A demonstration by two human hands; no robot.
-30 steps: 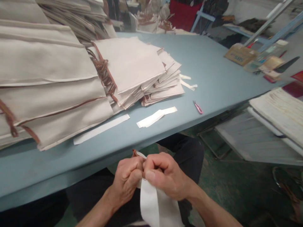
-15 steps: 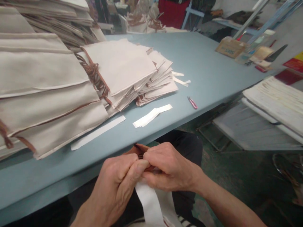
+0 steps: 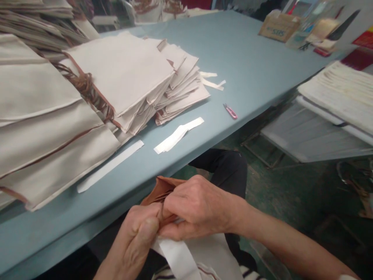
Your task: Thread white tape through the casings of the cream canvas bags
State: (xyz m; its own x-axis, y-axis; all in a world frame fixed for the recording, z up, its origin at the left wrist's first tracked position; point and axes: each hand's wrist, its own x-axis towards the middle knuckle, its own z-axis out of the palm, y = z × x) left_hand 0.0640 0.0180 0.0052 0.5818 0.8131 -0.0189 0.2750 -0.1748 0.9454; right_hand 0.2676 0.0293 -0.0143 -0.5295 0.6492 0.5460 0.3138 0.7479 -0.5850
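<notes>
My left hand (image 3: 136,233) and my right hand (image 3: 198,208) press together over my lap, both closed on the gathered brown edge of a cream cloth bag (image 3: 211,249). The brown fabric (image 3: 164,184) opens out above my knuckles, with thin dark cords or folds inside it. A white strip (image 3: 180,258) hangs from beneath my fingers across the cream cloth. My fingertips hide the exact spot being pinched.
Stacked cream cloth bags (image 3: 122,74) with brown cords cover the table's left side. White strips (image 3: 179,134) and pink thread snips (image 3: 230,111) lie near the edge of the blue-green table (image 3: 233,58). A cardboard box (image 3: 279,26) stands farther back; piled cream cloth (image 3: 339,97) is at right.
My hands have shifted a little left with the cloth, and more of the brown fabric shows above them. The view has tilted down and turned slightly right.
</notes>
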